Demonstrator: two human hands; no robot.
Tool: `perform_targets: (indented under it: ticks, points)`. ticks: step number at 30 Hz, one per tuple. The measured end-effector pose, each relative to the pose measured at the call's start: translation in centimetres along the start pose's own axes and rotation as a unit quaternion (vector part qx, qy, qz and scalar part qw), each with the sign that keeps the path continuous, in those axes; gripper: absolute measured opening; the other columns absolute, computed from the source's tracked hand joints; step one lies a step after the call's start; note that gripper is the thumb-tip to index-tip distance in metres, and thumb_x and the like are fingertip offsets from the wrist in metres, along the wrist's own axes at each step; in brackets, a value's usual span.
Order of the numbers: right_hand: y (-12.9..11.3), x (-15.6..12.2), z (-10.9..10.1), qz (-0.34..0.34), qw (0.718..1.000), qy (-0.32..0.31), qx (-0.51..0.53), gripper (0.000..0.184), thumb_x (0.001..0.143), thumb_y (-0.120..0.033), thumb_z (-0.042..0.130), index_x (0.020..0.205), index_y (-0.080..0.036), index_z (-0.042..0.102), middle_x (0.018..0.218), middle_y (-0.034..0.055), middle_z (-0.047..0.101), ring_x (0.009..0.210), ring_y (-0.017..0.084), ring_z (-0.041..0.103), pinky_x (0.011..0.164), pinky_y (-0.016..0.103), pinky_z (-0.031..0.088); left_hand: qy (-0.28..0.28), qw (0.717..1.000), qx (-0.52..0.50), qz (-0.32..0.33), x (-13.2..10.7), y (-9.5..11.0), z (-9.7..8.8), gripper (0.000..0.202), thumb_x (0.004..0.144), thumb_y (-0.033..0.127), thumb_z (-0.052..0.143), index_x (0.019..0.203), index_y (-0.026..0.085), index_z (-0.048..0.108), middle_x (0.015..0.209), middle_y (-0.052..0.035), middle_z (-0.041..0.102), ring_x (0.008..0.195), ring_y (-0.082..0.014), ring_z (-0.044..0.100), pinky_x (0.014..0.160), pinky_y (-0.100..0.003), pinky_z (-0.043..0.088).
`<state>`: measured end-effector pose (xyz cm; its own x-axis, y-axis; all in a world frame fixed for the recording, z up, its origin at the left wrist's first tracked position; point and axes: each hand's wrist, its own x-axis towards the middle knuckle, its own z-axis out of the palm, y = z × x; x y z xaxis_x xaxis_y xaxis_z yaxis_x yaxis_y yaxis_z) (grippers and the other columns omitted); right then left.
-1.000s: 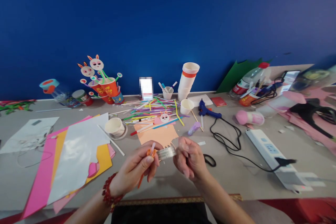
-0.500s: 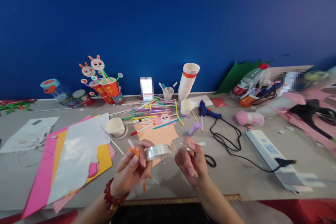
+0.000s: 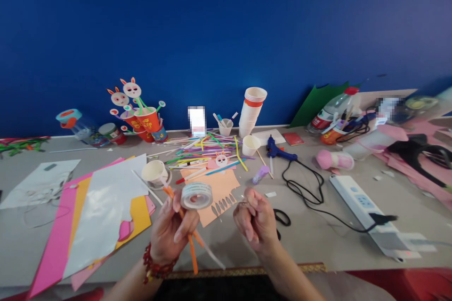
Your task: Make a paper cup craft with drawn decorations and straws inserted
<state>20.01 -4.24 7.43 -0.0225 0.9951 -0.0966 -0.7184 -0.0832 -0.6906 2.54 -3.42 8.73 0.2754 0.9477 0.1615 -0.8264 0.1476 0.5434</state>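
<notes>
My left hand [image 3: 170,228] is closed around orange straws [image 3: 192,254] and a whitish straw [image 3: 214,257], which slant down past the palm. A roll of clear tape [image 3: 197,188] is held at the fingertips of that same hand. My right hand [image 3: 256,218] is curled, thumb and forefinger pinched on a thin clear strip [image 3: 243,199] that looks like tape. Peach paper [image 3: 212,183] with several small cut-outs lies beyond and between the hands. Black-handled scissors [image 3: 283,217] lie beside my right hand, partly hidden behind it.
Loose straws [image 3: 197,150] are heaped behind the peach paper. Coloured sheets [image 3: 102,211] lie at left near a white paper cup [image 3: 154,171]. To the right are a blue glue gun [image 3: 280,151], its black cable and a power strip [image 3: 363,207]. Stacked cups [image 3: 251,113] stand at the wall.
My left hand has turned, showing more of the straws and tilting the tape roll so its hole shows. The roll has shifted left. My right hand stays pinched in nearly the same place.
</notes>
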Motion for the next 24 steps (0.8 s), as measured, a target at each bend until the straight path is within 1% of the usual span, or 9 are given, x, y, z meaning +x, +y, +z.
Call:
perform_targets:
  ticks: [5,8,10,12,15,18,21,22,24]
  points:
    - [0.2,-0.3,-0.2,-0.025,0.999,0.000,-0.029,0.034,0.080,-0.035,0.057,0.056,-0.023,0.037,0.027,-0.0059,0.047,0.023,0.005,0.018,0.030,0.015,0.017,0.027,0.998,-0.061,-0.005,0.2,0.0,-0.2,0.014,0.092,0.023,0.054,0.079,0.020,0.054,0.059,0.0097,0.048,0.033,-0.0008,0.006,0.040,-0.016,0.028]
    - [0.3,-0.5,-0.6,-0.033,0.998,0.001,-0.061,0.033,0.080,-0.036,0.058,0.056,-0.022,0.038,0.028,-0.0058,0.048,0.023,0.004,0.019,0.029,0.015,0.016,0.034,0.995,-0.093,0.009,0.5,0.3,-0.1,0.012,0.091,0.018,0.056,0.079,0.019,0.055,0.066,0.0078,0.057,0.034,-0.0011,0.006,0.040,-0.016,0.029]
    - [0.3,-0.6,-0.9,-0.032,0.996,0.001,-0.081,0.032,0.079,-0.036,0.059,0.057,-0.022,0.040,0.029,-0.0057,0.049,0.023,0.004,0.021,0.028,0.014,0.015,0.032,0.995,-0.098,0.017,0.6,0.5,0.0,0.011,0.090,0.017,0.057,0.079,0.018,0.056,0.068,0.0066,0.060,0.035,-0.0011,0.006,0.040,-0.017,0.028]
    - [0.4,-0.8,-1.2,-0.024,0.995,-0.002,-0.097,0.030,0.078,-0.035,0.059,0.058,-0.022,0.041,0.031,-0.0054,0.051,0.022,0.004,0.022,0.027,0.013,0.013,0.029,0.996,-0.089,0.012,0.8,0.7,0.1,0.012,0.090,0.017,0.057,0.078,0.018,0.057,0.067,0.0064,0.060,0.035,-0.0013,0.007,0.041,-0.018,0.028]
    - [0.8,-1.1,-1.8,-0.009,0.993,-0.008,-0.121,0.027,0.078,-0.031,0.058,0.059,-0.022,0.042,0.033,-0.0049,0.053,0.022,0.004,0.025,0.027,0.013,0.015,0.033,0.996,-0.080,0.004,0.9,1.1,0.2,0.012,0.089,0.018,0.059,0.077,0.018,0.057,0.063,0.0071,0.058,0.035,-0.0018,0.008,0.042,-0.019,0.028]
    - [1.0,-1.4,-2.7,-0.032,0.990,0.017,-0.139,0.027,0.079,-0.028,0.058,0.059,-0.021,0.043,0.033,-0.0054,0.052,0.023,0.004,0.028,0.028,0.013,0.017,0.051,0.994,-0.091,0.026,1.1,1.5,0.0,0.010,0.087,0.015,0.061,0.078,0.018,0.057,0.067,0.0068,0.060,0.035,-0.0013,0.011,0.041,-0.018,0.027]
    - [0.6,-1.5,-3.6,-0.049,0.987,0.048,-0.146,0.031,0.084,-0.032,0.058,0.060,-0.021,0.042,0.034,-0.0056,0.052,0.025,0.004,0.030,0.029,0.013,0.017,0.071,0.991,-0.100,0.061,1.3,2.0,-0.2,0.009,0.085,0.012,0.063,0.080,0.017,0.057,0.068,0.0069,0.061,0.035,-0.0004,0.017,0.040,-0.017,0.027]
    - [0.4,-1.6,-3.9,-0.042,0.986,0.044,-0.154,0.031,0.085,-0.034,0.058,0.061,-0.020,0.043,0.036,-0.0049,0.054,0.026,0.004,0.032,0.029,0.013,0.019,0.074,0.990,-0.099,0.060,1.3,2.1,-0.2,0.010,0.086,0.011,0.062,0.080,0.017,0.057,0.066,0.0073,0.060,0.034,-0.0005,0.019,0.040,-0.017,0.027]
    - [-0.1,-1.6,-4.2,-0.020,0.984,0.017,-0.179,0.032,0.088,-0.037,0.057,0.064,-0.020,0.046,0.043,-0.0026,0.059,0.030,0.005,0.038,0.032,0.014,0.025,0.074,0.992,-0.098,0.043,1.4,2.1,-0.2,0.010,0.086,0.012,0.062,0.080,0.018,0.057,0.064,0.0076,0.058,0.034,-0.0004,0.022,0.040,-0.017,0.028]
